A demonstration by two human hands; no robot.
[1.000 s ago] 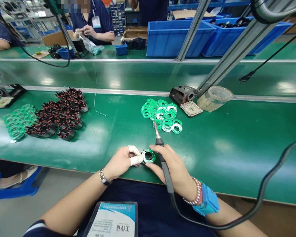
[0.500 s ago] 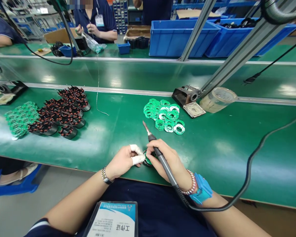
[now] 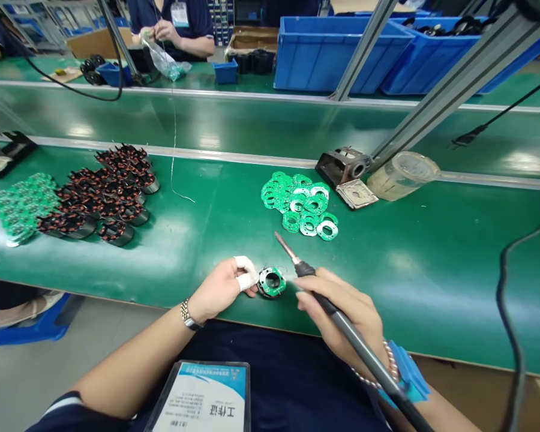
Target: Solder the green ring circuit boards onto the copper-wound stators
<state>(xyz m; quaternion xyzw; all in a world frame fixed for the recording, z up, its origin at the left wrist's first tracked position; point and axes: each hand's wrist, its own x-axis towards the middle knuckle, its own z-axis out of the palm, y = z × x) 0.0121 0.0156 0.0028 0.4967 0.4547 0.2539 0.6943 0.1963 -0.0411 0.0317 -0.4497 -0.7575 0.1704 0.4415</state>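
Note:
A round motor part with a green ring board on top [image 3: 272, 282] sits near the table's front edge. White covers wrap the fingertips of my left hand [image 3: 225, 288], which pinches the part's left side. My right hand [image 3: 346, 312], to the right of the part and apart from it, holds a soldering iron [image 3: 328, 306] with its tip pointing up and left. Beyond lies a pile of green ring boards [image 3: 299, 201]. Black and copper motor parts [image 3: 110, 198] stand on the left, beside another heap of green boards [image 3: 24, 207].
An iron stand [image 3: 342, 165] with a sponge [image 3: 357, 194] and a cloudy plastic tub [image 3: 402, 175] stand at back right. A solder wire [image 3: 173, 150] hangs left of centre. Blue bins [image 3: 333, 57] and a person's hands [image 3: 164, 33] are across the bench.
My right hand has moved right, away from the part, with the iron in it, uncovering the ring board. My left hand still pinches the part. The whole view has shifted slightly.

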